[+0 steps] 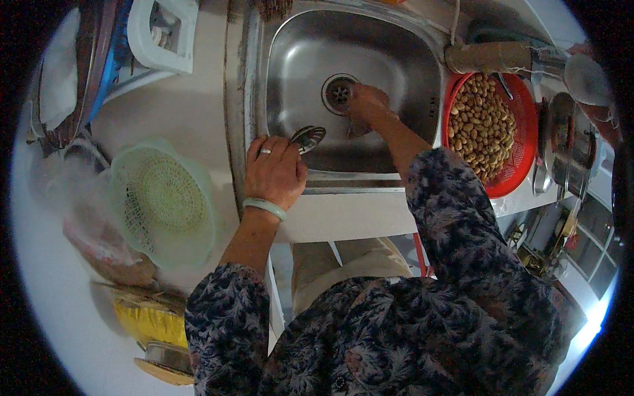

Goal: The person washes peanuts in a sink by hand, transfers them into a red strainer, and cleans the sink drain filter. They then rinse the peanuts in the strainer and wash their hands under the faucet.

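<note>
My left hand (275,171), with a ring and a pale bangle at the wrist, rests on the front left rim of the stainless steel sink (307,106). A round metal drain strainer (309,138) with slots juts from its fingers, tilted over the basin. Down in the sink, my right hand (369,104) reaches to the drain (340,93), its fingertips at the right side of the opening. Those fingers are partly hidden, and whether they grip anything does not show. Right of the basin stands a red plastic colander (525,143) holding many shelled-looking peanuts (480,128).
A pale green plastic basket (168,198) sits on the left counter. Behind it are a white plastic rack (185,39) and stacked trays. A brown cylinder (488,57) lies beyond the colander, with a lidded pot (562,143) farther right. A yellow bag (148,321) is at lower left.
</note>
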Action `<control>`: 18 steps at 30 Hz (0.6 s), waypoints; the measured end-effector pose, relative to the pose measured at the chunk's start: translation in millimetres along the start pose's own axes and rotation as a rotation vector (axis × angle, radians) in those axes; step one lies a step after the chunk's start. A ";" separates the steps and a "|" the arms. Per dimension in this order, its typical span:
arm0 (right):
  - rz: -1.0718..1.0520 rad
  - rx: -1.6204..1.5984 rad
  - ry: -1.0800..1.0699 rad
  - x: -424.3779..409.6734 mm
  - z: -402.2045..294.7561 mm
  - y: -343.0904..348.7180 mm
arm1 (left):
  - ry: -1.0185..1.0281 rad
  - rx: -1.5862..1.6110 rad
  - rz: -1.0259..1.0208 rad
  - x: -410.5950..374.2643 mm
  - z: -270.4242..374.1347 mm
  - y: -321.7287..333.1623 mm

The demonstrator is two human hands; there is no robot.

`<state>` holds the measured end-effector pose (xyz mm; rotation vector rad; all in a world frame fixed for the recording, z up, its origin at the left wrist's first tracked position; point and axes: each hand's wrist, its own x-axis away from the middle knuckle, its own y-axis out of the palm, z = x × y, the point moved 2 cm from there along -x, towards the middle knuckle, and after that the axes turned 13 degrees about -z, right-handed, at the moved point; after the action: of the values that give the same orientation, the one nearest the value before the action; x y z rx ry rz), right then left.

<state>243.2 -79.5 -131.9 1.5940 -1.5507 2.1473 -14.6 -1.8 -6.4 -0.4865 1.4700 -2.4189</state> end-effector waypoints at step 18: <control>-0.125 -0.522 -0.605 124.9 -30.0 8.4 | -0.023 -0.001 -0.044 -0.9 -0.2 4.1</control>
<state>159.5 -122.2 -44.0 2.1404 -1.8701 1.0905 -13.6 -3.2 -10.2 -0.5505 1.4657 -2.4384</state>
